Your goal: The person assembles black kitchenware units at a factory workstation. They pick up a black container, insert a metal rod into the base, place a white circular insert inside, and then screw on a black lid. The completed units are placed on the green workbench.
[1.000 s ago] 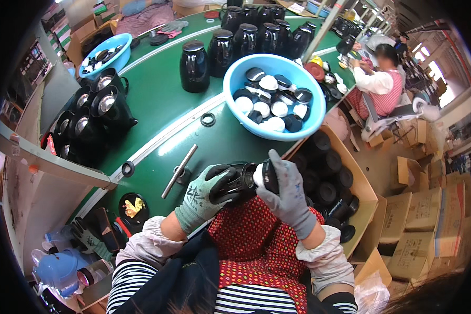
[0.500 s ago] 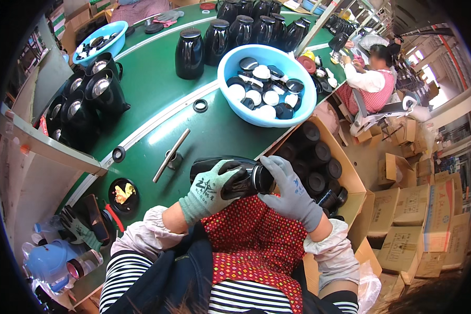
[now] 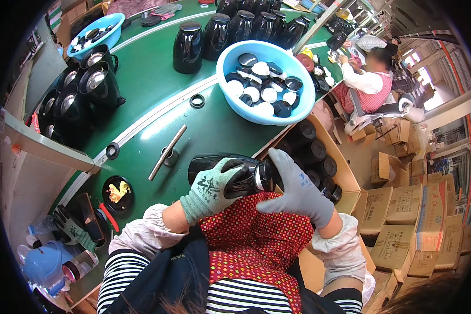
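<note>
My left hand (image 3: 212,189), in a green and grey glove, is wrapped round a glossy black jug body (image 3: 200,166). The jug lies on its side in front of my apron. At its right end a black screw collar (image 3: 267,176) sits beside a pale band. My right hand (image 3: 303,192), in a grey glove, is open just right of that collar, thumb and fingers spread. Whether any fingertip still touches the collar is hard to make out.
A blue basin (image 3: 222,94) of black and white lids stands beyond my hands, near upright black jugs (image 3: 188,49). Open jugs (image 3: 97,83) stand left. A metal T-bar tool (image 3: 166,154) rises from the green bench. A carton (image 3: 350,183) of black parts is at right; a co-worker sits beyond.
My right hand has opened and drawn back slightly to the right from the collar it was gripping. My left hand keeps its hold on the jug. The view has shifted a little.
</note>
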Available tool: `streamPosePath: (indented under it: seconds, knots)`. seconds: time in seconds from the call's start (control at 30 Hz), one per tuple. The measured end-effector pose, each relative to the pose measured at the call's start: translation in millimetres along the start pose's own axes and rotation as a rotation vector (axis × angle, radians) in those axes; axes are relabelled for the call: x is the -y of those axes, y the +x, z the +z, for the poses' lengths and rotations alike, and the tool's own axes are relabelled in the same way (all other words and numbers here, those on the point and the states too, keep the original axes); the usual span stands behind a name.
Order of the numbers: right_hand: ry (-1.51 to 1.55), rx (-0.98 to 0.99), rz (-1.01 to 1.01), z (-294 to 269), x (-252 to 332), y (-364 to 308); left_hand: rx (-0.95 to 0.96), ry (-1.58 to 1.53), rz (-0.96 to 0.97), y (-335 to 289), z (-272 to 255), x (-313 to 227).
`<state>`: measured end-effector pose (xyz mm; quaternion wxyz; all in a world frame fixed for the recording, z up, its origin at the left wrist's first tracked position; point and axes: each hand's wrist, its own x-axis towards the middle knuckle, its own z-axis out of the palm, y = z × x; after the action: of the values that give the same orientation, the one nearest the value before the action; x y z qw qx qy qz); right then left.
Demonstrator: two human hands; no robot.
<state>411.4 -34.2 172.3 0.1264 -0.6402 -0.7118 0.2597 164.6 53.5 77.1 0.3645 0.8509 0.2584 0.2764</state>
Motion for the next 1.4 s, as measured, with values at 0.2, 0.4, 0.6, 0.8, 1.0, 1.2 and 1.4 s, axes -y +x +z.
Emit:
streamPosePath:
  seconds: [0.2,0.4,0.6,0.8,1.0,1.2,1.4]
  knots:
    - [0.051,0.058,-0.029,10.5,-7.5,-1.9,0.023,-0.018,-0.013,3.6,-4.0,-2.8]
    - [0.369,0.089,0.254,5.5,-3.4,10.7,0.033,-0.022,-0.017,4.3,-4.1,2.3]
    - [0.163,-0.053,0.003,11.6,-8.7,9.4,0.016,-0.043,0.034,6.0,-5.1,10.9]
    - [-0.17,-0.167,-0.407,23.7,-41.1,17.0,0.052,-0.041,0.034,11.2,-7.7,8.9]
    - [-0.045,-0.063,-0.285,7.5,-19.4,22.1,0.059,-0.043,0.011,14.5,-12.4,10.0]
    - [-0.232,-0.204,-0.585,17.7,-36.4,28.9,0.005,-0.04,0.023,11.7,-8.5,11.2]
    - [0.077,0.009,-0.092,16.1,-34.1,21.1,0.007,0.019,0.014,9.9,-4.8,9.0]
